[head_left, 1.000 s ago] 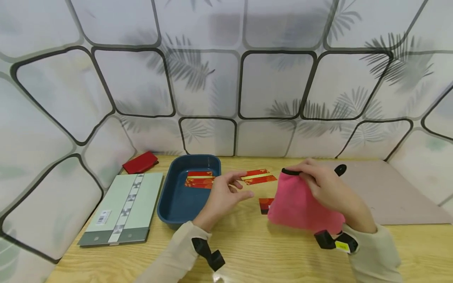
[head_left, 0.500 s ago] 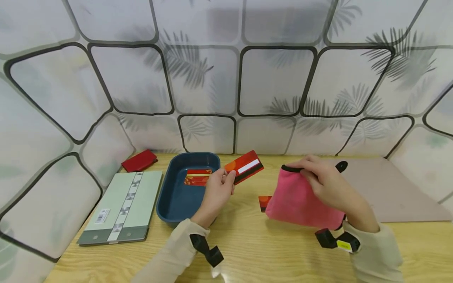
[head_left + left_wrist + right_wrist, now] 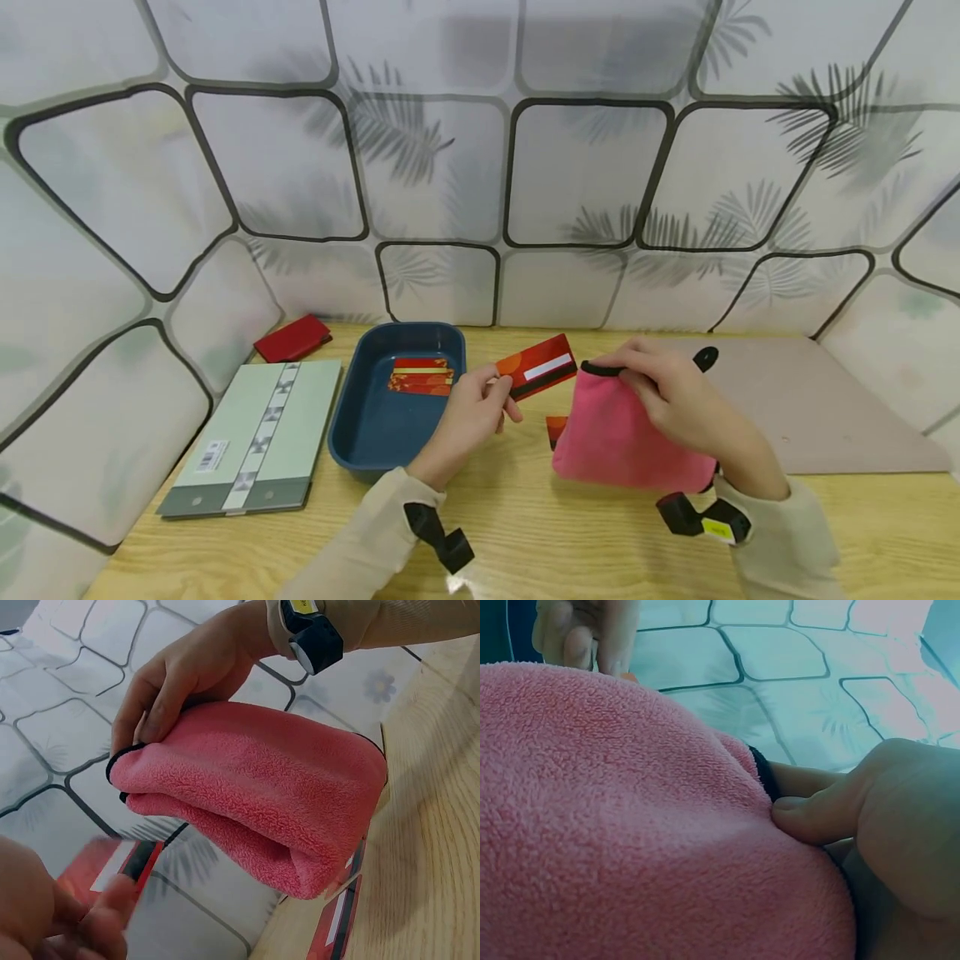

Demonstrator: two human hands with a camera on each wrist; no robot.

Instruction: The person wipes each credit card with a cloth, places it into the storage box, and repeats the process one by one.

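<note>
A red card [image 3: 540,367] with a white strip and a dark stripe is pinched between thumb and fingers of my left hand [image 3: 468,421], just left of the towel. My right hand [image 3: 678,396] grips the top edge of a folded pink towel [image 3: 630,437] with black trim. In the left wrist view the towel [image 3: 255,787] hangs in loose folds from that hand, and the card [image 3: 112,870] is partly blurred. Another red card [image 3: 556,429] lies on the table, partly hidden by the towel; the left wrist view shows a striped red card [image 3: 336,922] beneath it.
A blue tray [image 3: 367,442] holds a red-and-gold card [image 3: 422,376]. Left of it lie a pale green folder [image 3: 251,433] and a red wallet-like item [image 3: 293,337]. A beige board [image 3: 817,408] lies at the right, with a black oval piece [image 3: 705,359] over its left part.
My left hand has picked up the red card from the table, turned it to its striped side, and moved it right towards the towel. The right hand and towel have shifted slightly left.
</note>
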